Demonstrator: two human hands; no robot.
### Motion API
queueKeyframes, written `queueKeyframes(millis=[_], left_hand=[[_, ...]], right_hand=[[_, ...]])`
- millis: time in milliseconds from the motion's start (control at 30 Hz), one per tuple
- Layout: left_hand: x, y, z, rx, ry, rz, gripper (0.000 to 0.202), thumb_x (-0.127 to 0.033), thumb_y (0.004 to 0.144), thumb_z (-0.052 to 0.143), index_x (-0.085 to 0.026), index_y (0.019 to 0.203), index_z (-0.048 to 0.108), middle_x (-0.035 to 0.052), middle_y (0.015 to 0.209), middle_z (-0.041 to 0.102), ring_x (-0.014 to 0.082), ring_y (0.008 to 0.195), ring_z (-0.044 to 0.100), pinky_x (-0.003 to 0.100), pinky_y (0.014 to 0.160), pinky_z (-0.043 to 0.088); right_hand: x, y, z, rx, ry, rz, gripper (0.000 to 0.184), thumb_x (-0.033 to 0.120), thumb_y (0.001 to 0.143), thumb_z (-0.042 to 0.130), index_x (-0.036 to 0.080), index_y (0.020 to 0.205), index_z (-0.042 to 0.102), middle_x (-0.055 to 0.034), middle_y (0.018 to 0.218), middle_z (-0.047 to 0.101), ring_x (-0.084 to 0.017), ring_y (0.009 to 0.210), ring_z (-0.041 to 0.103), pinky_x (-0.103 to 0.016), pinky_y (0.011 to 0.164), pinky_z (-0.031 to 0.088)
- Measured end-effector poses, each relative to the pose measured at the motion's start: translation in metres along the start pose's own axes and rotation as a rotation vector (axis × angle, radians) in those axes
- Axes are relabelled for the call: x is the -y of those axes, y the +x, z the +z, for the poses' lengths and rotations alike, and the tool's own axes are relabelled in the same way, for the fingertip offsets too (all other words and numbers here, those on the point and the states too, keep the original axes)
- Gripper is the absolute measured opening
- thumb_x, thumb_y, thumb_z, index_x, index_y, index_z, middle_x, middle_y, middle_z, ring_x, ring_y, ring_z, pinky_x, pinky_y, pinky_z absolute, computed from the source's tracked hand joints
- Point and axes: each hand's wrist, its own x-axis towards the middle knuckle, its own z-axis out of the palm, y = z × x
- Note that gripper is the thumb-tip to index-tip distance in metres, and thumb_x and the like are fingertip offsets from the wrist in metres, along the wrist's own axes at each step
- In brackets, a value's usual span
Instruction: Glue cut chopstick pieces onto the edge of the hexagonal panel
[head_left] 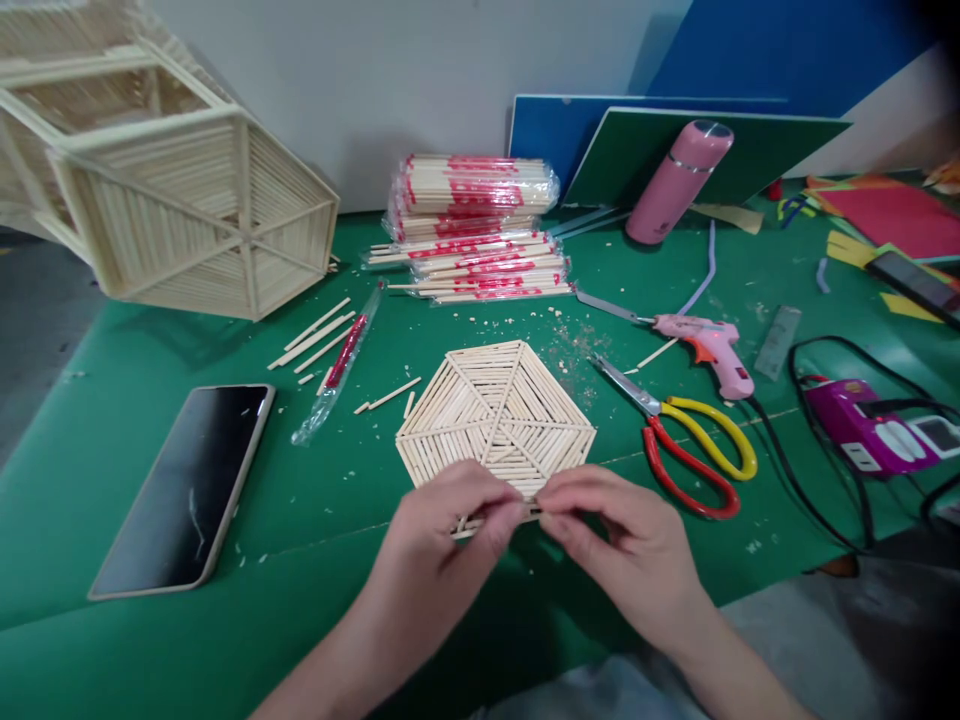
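Note:
A flat hexagon panel (498, 408) made of glued wooden sticks lies on the green table (135, 340). Just in front of its near edge, my left hand (442, 545) and my right hand (622, 540) meet. Both pinch the same short wooden stick (469, 526), the left with fingers curled over it, the right at its other end. The stick is mostly hidden by my fingers.
A phone (187, 485) lies at left. Red-and-yellow scissors (686, 440), a pink glue gun (705, 345) and a purple device (874, 430) with black cables sit at right. Chopstick packs (476, 225), a pink flask (679, 180) and a big stick structure (165, 180) stand behind.

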Motion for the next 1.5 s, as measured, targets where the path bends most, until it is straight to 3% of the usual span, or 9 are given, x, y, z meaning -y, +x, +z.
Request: queueKeyframes(millis=[100,267,367,467,533,700,933,1233,1500], left_hand=[[-0.007,-0.014,0.013,0.037,-0.325,-0.145,0.016,-0.019,0.081,0.051,-0.020,0.072,0.064,-0.0005,0.064,0.058,0.0105,0.060,0.052,0.020,0.054,0.041],[0.001,-0.024,0.025,0.063,-0.710,-0.423,0.011,-0.027,0.074,0.062,-0.019,0.069,0.066,-0.0004,0.061,0.055,0.0093,0.057,0.046,0.020,0.052,0.038],[0.005,-0.025,0.027,0.118,-0.818,-0.533,0.016,-0.032,0.069,0.066,-0.017,0.066,0.064,-0.0005,0.060,0.053,0.0084,0.055,0.042,0.020,0.050,0.035],[0.005,-0.028,0.028,0.147,-0.800,-0.557,0.019,-0.033,0.068,0.065,-0.016,0.062,0.059,-0.0020,0.056,0.047,0.0073,0.051,0.037,0.019,0.046,0.031],[0.004,-0.031,0.028,0.163,-0.695,-0.498,0.017,-0.028,0.070,0.062,-0.017,0.060,0.055,-0.0030,0.053,0.044,0.0067,0.048,0.036,0.019,0.044,0.029],[0.001,-0.044,0.026,0.120,-0.237,-0.145,0.010,-0.011,0.072,0.054,-0.017,0.064,0.057,0.0006,0.062,0.053,0.0085,0.053,0.049,0.019,0.048,0.037],[0.013,-0.055,0.020,0.020,0.177,0.102,0.014,-0.007,0.074,0.048,-0.017,0.073,0.059,0.0045,0.068,0.057,0.0135,0.064,0.052,0.026,0.060,0.045],[0.033,-0.063,0.021,-0.054,0.256,0.250,0.018,-0.004,0.074,0.046,-0.017,0.081,0.056,0.0061,0.082,0.061,0.0167,0.082,0.055,0.032,0.078,0.045],[0.035,-0.064,0.022,-0.078,0.276,0.225,0.019,-0.005,0.074,0.046,-0.019,0.082,0.054,0.0052,0.083,0.061,0.0171,0.081,0.056,0.033,0.076,0.048]], right_hand=[[0.000,-0.006,0.007,0.001,0.061,-0.057,0.021,0.012,0.074,0.062,0.028,0.086,0.068,-0.0002,0.075,0.057,-0.012,0.070,0.056,-0.023,0.058,0.047],[-0.006,-0.015,0.008,0.001,0.057,-0.067,0.029,0.010,0.074,0.060,0.032,0.092,0.067,0.0006,0.073,0.052,-0.012,0.066,0.053,-0.022,0.052,0.044],[-0.005,-0.019,0.005,0.071,0.032,-0.091,0.029,0.010,0.075,0.058,0.031,0.094,0.066,0.0005,0.073,0.049,-0.011,0.061,0.052,-0.022,0.050,0.044],[-0.005,-0.022,-0.001,0.140,0.007,-0.119,0.032,0.010,0.077,0.055,0.029,0.100,0.063,-0.0007,0.076,0.051,-0.012,0.063,0.053,-0.022,0.051,0.045],[-0.008,-0.022,-0.006,0.123,-0.066,-0.104,0.030,0.010,0.078,0.053,0.028,0.101,0.062,-0.0020,0.080,0.056,-0.013,0.068,0.056,-0.024,0.055,0.047],[-0.022,-0.001,-0.014,0.033,-0.393,-0.100,0.020,0.014,0.080,0.054,0.022,0.096,0.062,-0.0045,0.086,0.061,-0.016,0.079,0.057,-0.028,0.068,0.048],[-0.032,0.042,0.004,0.234,-0.687,-0.290,0.021,0.022,0.085,0.047,0.021,0.092,0.067,-0.0053,0.080,0.061,-0.016,0.074,0.054,-0.028,0.063,0.044],[-0.030,0.052,0.009,0.338,-0.751,-0.245,0.019,0.021,0.085,0.046,0.020,0.081,0.064,-0.0051,0.080,0.061,-0.017,0.077,0.054,-0.028,0.066,0.043],[-0.022,0.048,0.013,0.395,-0.757,-0.194,0.018,0.023,0.087,0.043,0.019,0.081,0.060,-0.0050,0.081,0.058,-0.018,0.078,0.052,-0.030,0.068,0.043]])
